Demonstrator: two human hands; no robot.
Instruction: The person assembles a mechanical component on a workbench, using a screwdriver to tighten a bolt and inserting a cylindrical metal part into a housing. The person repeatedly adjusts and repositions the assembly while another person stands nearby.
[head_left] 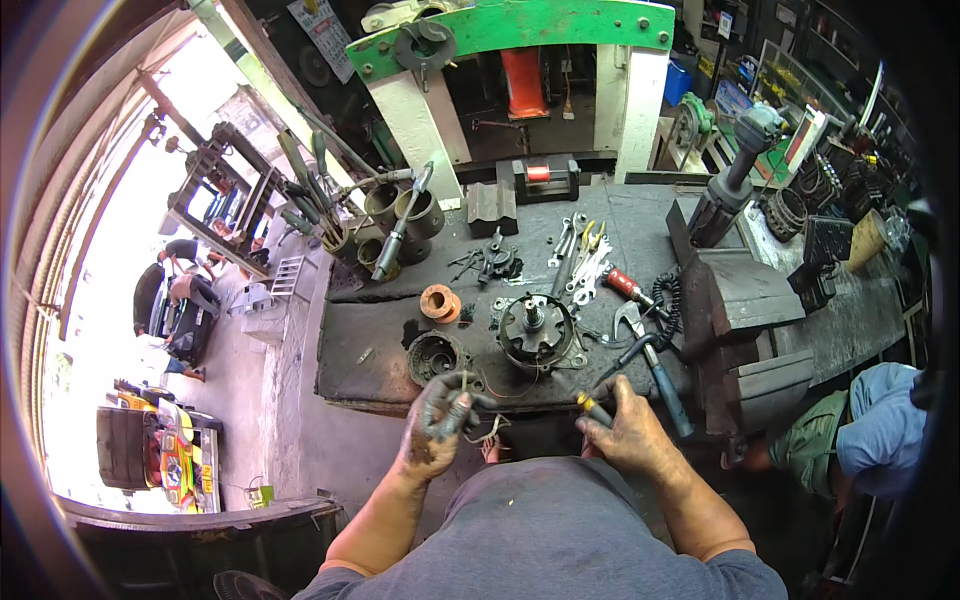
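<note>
Left of the round housing (528,356), the left hand (437,420) pinches a thin strip (463,381). Right of it, the right hand's (632,428) fingers clamp a tool (597,410)

The hollow housing (436,352) is rough metal, the shirt (590,530) cloth.

From the wearer's head, the workbench (350,345) is viewed steeply downward at close range, with the torso (560,530) framed at six o'clock.

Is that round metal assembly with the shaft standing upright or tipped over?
Upright: the shaft rises from the middle of the round metal assembly, which sits on the bench.
</note>
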